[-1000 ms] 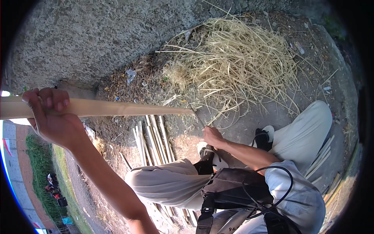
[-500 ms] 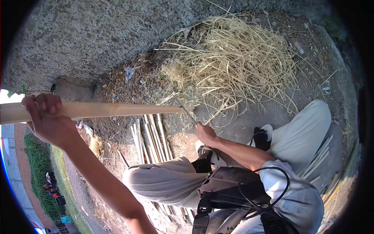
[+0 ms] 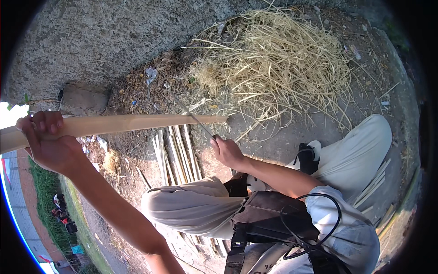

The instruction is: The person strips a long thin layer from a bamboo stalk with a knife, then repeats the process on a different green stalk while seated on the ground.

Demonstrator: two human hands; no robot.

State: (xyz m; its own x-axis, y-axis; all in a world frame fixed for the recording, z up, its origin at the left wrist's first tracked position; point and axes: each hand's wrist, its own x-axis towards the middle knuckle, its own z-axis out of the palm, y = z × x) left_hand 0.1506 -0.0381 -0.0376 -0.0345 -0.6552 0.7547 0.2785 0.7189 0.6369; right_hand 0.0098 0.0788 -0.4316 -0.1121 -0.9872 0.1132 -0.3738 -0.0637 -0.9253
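A long pale bamboo strip (image 3: 123,123) runs from the left edge toward the middle and narrows at its right end. My left hand (image 3: 49,141) is wrapped round its wide part, close to the left edge. In my right hand (image 3: 227,151) is the handle of a knife (image 3: 199,122), mostly hidden by closed fingers. The knife's thin dark blade slants up and left across the strip, some way in from the narrow end. Whether the blade touches or bites into the bamboo, I cannot tell.
A large heap of curly bamboo shavings (image 3: 292,68) lies beyond my feet. Several split bamboo sticks (image 3: 180,153) rest on the ground beside my bent left leg (image 3: 182,205). A rough wall (image 3: 105,41) rises at the far side, with a stone block (image 3: 84,98) at its foot.
My right hand and the knife have moved left along the bamboo, away from its narrow end. The left hand has shifted slightly left, still gripping the strip.
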